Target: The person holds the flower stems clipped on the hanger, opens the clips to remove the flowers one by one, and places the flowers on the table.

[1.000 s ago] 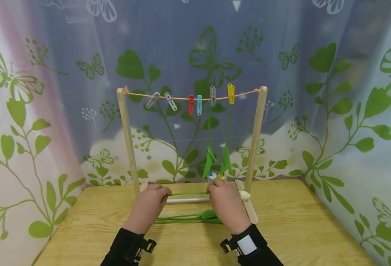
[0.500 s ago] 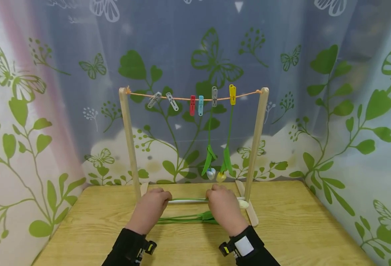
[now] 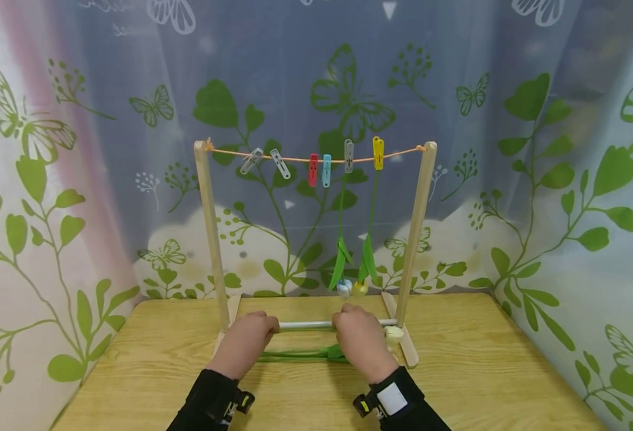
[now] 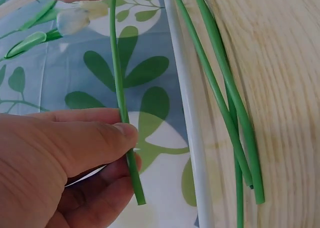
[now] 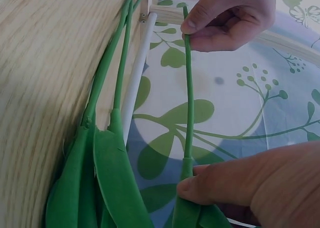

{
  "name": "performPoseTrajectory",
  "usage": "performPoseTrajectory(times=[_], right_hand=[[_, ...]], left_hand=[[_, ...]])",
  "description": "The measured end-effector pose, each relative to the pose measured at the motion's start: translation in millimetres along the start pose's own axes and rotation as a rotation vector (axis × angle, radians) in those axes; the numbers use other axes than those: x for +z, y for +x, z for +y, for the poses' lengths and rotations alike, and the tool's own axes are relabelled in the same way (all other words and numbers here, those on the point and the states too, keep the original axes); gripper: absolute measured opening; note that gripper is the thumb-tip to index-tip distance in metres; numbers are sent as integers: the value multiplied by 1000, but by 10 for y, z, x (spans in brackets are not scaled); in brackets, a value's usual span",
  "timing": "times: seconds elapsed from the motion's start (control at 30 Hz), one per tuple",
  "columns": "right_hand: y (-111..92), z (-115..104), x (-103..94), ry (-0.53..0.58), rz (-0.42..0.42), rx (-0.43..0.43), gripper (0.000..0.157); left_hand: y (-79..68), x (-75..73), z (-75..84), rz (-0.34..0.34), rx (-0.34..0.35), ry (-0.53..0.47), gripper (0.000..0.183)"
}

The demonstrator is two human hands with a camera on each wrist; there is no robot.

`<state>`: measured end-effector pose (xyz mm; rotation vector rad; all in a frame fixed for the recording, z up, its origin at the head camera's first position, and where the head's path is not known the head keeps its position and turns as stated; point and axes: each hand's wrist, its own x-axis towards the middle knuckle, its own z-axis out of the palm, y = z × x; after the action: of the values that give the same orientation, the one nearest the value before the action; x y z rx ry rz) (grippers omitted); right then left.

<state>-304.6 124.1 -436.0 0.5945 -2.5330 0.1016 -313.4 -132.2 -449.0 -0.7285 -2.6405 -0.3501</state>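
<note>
An artificial tulip is held level between both hands. Near the cut end of its green stem (image 4: 120,83), my left hand (image 3: 247,340) pinches with thumb and fingers. My right hand (image 3: 362,338) pinches the same tulip where the leaf (image 5: 186,210) meets the stem. The tulip's cream head (image 3: 394,335) sticks out to the right of that hand. Beyond the hands, a hanging blue-white tulip (image 3: 344,287) and a hanging yellow tulip (image 3: 360,288) point head down. Several more green stems (image 4: 245,123) lie on the table in front of the rod.
A wooden frame (image 3: 417,233) with a white lower rod (image 3: 305,325) stands on the table (image 3: 483,347). Its orange cord carries a red peg (image 3: 313,170), a blue peg (image 3: 326,171), a yellow peg (image 3: 378,154) and several grey or white ones. A printed curtain (image 3: 273,72) hangs behind.
Both hands have lowered the held tulip, its stem passing from above the white rod to just under it in the head view. My right hand has dropped away from the hanging tulip heads.
</note>
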Motion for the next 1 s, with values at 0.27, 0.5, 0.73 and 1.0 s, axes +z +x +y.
performPoseTrajectory(times=[0.27, 0.5, 0.73, 1.0], right_hand=[[-31, -20, 75, 2, -4, -14, 19], [-54, -39, 139, -7, -12, -13, 20], [-77, -69, 225, -35, -93, 32, 21], [-95, -102, 279, -29, -121, 39, 26]], left_hand=[[-10, 93, -68, -66, 31, -31, 16], [-8, 131, -100, -123, 37, -82, 29], [-42, 183, -112, -169, 27, -118, 27], [-60, 250, -129, -165, 13, -132, 29]])
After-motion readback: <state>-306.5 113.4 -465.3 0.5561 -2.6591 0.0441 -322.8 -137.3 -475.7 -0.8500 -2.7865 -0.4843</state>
